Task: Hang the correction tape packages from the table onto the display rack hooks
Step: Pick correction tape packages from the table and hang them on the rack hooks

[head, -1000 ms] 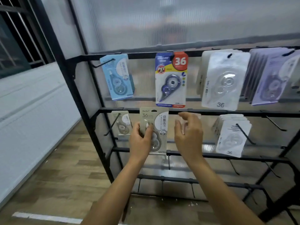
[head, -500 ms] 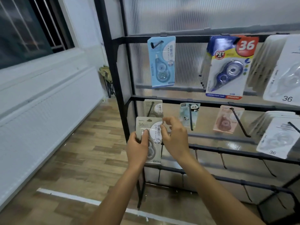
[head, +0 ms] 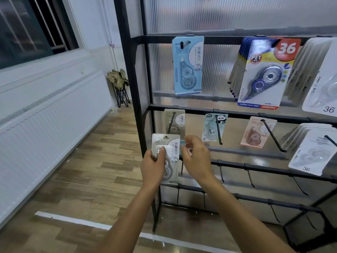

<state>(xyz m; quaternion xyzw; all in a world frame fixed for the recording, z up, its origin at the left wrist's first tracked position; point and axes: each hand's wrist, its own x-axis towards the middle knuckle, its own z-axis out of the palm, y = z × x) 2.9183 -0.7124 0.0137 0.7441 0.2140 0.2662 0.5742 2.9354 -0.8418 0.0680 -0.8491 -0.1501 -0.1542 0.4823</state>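
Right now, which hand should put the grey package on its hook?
Left hand: it already grips the grey package, just below the matching pack's hook. The right hand only pinches its edge.

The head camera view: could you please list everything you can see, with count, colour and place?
Display rack: one, black, right.
Grey package: one, held below the second rail's leftmost hook.
Matching grey package: one, on that hook.
Blue package: one, top rail.
Yellow-blue stack: several, top rail.
Panda package: one, mint, second rail.
Pink package: one, second rail.
White stacks: several, far right.
Folding stool: one, khaki, corner.
Left hand: grip on grey package.
Right hand: at the package's right edge.
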